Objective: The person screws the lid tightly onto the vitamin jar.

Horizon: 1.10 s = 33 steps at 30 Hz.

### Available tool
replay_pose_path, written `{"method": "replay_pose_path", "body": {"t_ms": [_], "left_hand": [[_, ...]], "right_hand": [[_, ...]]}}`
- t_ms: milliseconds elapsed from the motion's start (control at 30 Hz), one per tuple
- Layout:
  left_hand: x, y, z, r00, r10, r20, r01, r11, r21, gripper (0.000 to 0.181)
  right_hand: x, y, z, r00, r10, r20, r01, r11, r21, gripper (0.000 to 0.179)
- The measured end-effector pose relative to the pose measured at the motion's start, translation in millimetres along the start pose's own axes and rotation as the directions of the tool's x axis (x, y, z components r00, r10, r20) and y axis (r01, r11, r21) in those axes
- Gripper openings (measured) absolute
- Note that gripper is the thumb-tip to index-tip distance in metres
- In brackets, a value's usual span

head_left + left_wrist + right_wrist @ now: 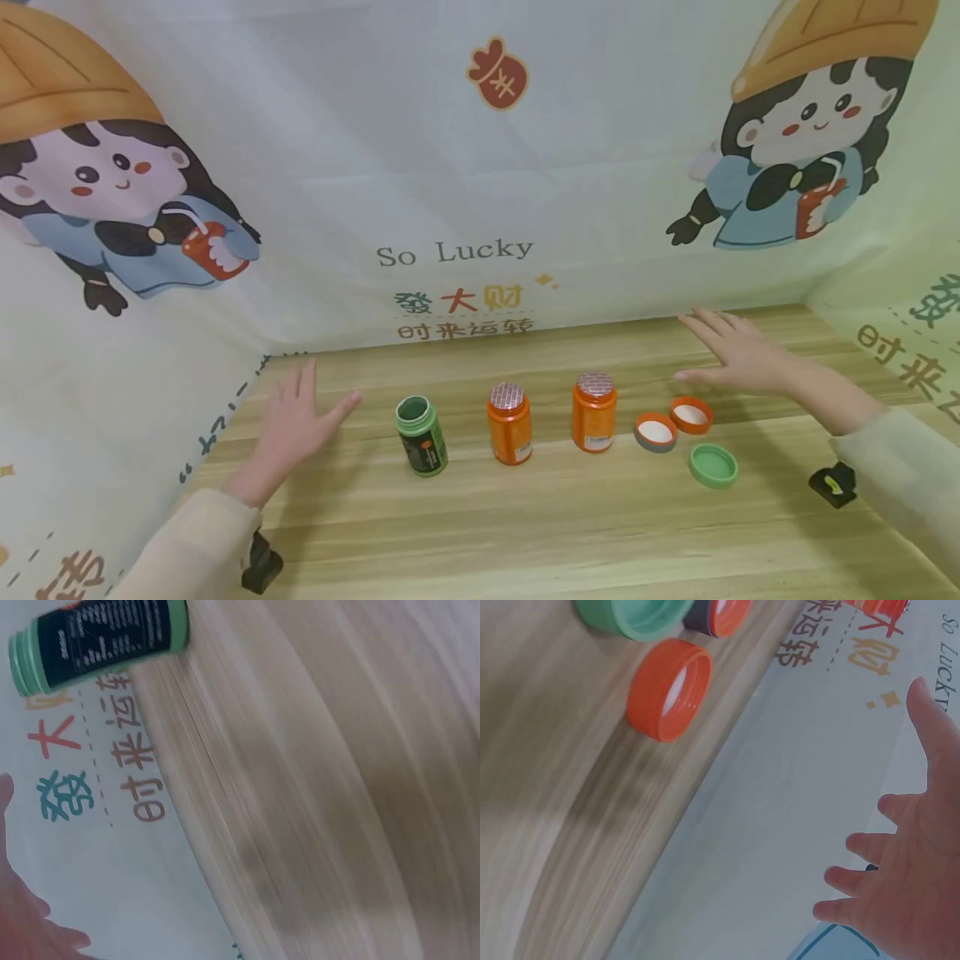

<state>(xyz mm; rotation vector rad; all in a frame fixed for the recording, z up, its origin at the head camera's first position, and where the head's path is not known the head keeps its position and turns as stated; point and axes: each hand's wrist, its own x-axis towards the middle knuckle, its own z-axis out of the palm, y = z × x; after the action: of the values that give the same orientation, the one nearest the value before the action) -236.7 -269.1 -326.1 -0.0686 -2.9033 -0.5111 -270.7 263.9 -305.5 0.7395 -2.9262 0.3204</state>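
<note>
My left hand (pixel 295 419) is held with fingers spread to the left of an uncapped green bottle (pixel 424 446) with a dark label, holding nothing. Two orange bottles, a middle one (pixel 512 437) and a right one (pixel 595 421), stand upright with patterned foil seals on top. My right hand (pixel 738 357), fingers spread and holding nothing, is above the far right of the table. Closest to it lies an orange cap (pixel 691 415), hollow side up. Beside that are an orange-and-grey cap (pixel 656 432) and a green cap (pixel 713 466), both hollow side up.
The wood-grain table (pixel 480 533) is bounded at the back by a printed white cloth (pixel 600 208), which also rises along both sides. Small black objects appear beside each sleeve, one by the left cuff (pixel 262 564) and one by the right cuff (pixel 833 485).
</note>
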Motion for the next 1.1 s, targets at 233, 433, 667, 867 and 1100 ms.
{"method": "replay_pose_path", "body": {"t_ms": [233, 433, 667, 867, 1100], "left_hand": [[-11.5, 13.6, 5.6, 0.996, 0.001, 0.093, 0.023, 0.968, -0.25, 0.091], [-25.9, 31.1, 19.8, 0.982, 0.007, 0.191, 0.061, 0.936, -0.346, 0.093], [-36.9, 43.5, 40.7, 0.975, 0.01, 0.223, 0.092, 0.893, -0.44, 0.1], [-41.5, 54.1, 51.5, 0.988, 0.001, 0.152, 0.062, 0.912, -0.406, 0.101], [-38.5, 58.3, 55.4, 0.991, -0.034, 0.133, 0.095, 0.868, -0.487, 0.093]], "right_hand": [[-21.6, -1.2, 3.5, 0.997, -0.048, 0.061, 0.045, 0.997, 0.061, 0.079], [-38.0, -1.5, 8.6, 0.979, -0.118, 0.166, 0.098, 0.988, 0.122, 0.076], [-44.5, 1.1, 22.2, 0.946, -0.172, 0.274, 0.12, 0.974, 0.194, 0.076], [-47.9, 0.8, 30.0, 0.93, -0.202, 0.306, 0.147, 0.97, 0.194, 0.066], [-49.0, -6.7, 40.5, 0.925, -0.175, 0.337, 0.138, 0.982, 0.132, 0.074]]}}
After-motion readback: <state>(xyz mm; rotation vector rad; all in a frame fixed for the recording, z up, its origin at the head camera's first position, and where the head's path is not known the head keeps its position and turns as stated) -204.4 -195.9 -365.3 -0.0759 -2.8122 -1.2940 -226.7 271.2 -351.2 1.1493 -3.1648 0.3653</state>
